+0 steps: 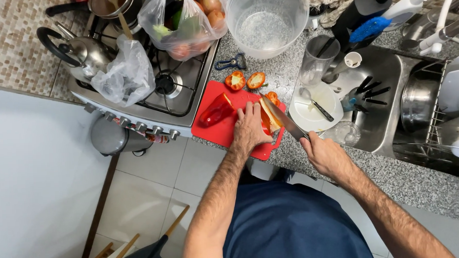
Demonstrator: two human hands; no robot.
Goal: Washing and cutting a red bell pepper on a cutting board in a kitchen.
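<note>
A red cutting board (pixel 212 131) lies on the speckled counter beside the stove. My left hand (pixel 250 128) presses down on a red pepper piece (pixel 268 117), pale inside up. My right hand (pixel 322 152) grips a kitchen knife (pixel 283 117) by the handle, its blade lying against that piece. A larger red pepper part (pixel 216 111) rests at the board's left. Two cut pepper ends (pixel 245 81) sit just beyond the board's far edge, and a small piece (pixel 273 96) lies at the board's far right corner.
A gas stove (pixel 171 90) with a kettle (pixel 84 53), a pot and bags of vegetables (pixel 186 22) stands on the left. A clear bowl (pixel 267 20), peeler (pixel 231 62), white plate with a utensil (pixel 316 107), sink (pixel 380 102) and dish rack (pixel 445 109) lie to the right.
</note>
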